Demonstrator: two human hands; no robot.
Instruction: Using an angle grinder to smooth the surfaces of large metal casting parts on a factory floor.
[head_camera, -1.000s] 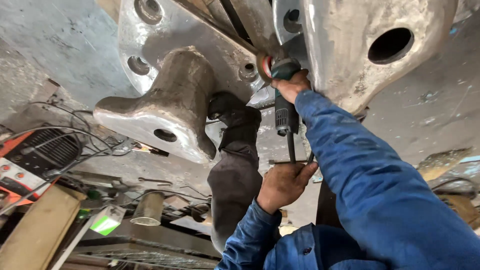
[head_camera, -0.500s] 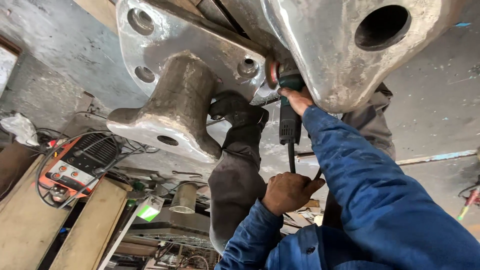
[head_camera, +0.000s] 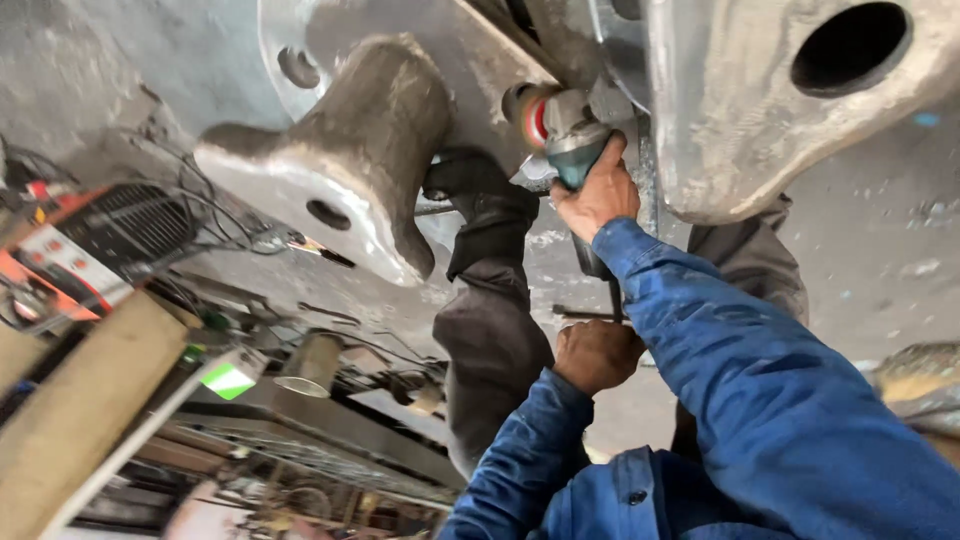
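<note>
Head view: 1 picture.
Grinder (head_camera: 562, 125): disc end lay against the steel casting (head_camera: 420, 110), between its lug (head_camera: 340, 170) and flange (head_camera: 790, 110).
Right hand (head_camera: 598, 195): wrapped tight around the grinder's neck.
Left hand (head_camera: 598, 352): fist closed on the grinder's rear.
Progress: surfaces looked ground bright; how much was left, cannot tell.

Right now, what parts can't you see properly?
All in the head view:
- Grinder disc: tucked behind the steel part, so contact is unclear.
- Grinder handle: covered by the right hand and left hand.
- Orange machine: cut off by the left edge.
- Floor clutter: blurred.
</note>
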